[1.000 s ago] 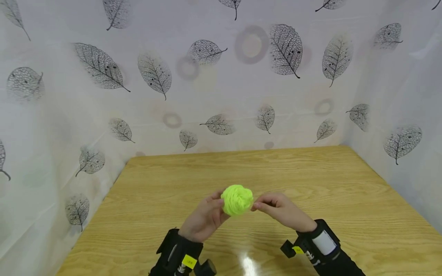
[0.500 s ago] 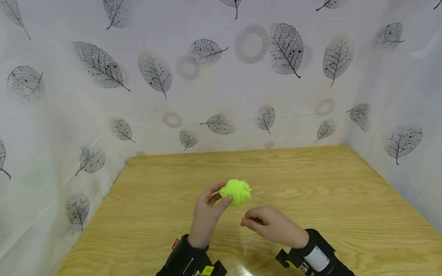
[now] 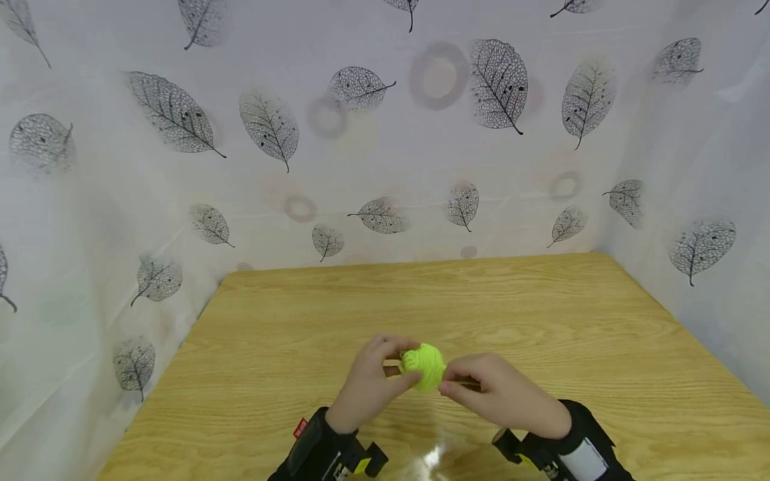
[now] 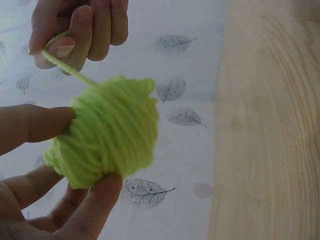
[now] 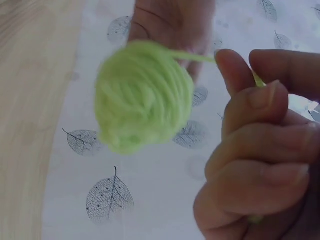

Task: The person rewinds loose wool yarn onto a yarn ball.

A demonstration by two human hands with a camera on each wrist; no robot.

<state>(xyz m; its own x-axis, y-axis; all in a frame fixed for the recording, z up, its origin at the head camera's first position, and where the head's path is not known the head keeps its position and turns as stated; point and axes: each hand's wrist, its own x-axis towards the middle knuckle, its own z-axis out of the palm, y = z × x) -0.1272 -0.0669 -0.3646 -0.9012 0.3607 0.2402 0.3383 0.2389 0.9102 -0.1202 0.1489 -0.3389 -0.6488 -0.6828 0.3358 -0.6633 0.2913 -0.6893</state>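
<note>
A neon yellow-green ball of yarn (image 3: pixel 426 366) is held above the wooden table by my left hand (image 3: pixel 371 381). In the left wrist view, the thumb and fingertips grip the ball (image 4: pixel 112 130) from the side and below. My right hand (image 3: pixel 502 391) is just right of the ball and pinches a strand of its yarn. That strand (image 5: pixel 195 56) runs taut from the ball to the right thumb and forefinger in the right wrist view. The other right fingers (image 5: pixel 255 165) are curled into the palm, where a bit of yarn shows.
The wooden table (image 3: pixel 385 294) stretches away beneath both hands. A white cloth (image 3: pixel 373 153) printed with grey leaves hangs behind it and along both sides. Black camera bands sit on the left wrist (image 3: pixel 319 444) and the right wrist (image 3: pixel 577 447).
The ball rose slightly and turned, then came down and right with my left hand. My right hand went down and left away from the ball, then back right beside it, still pinching the strand.
</note>
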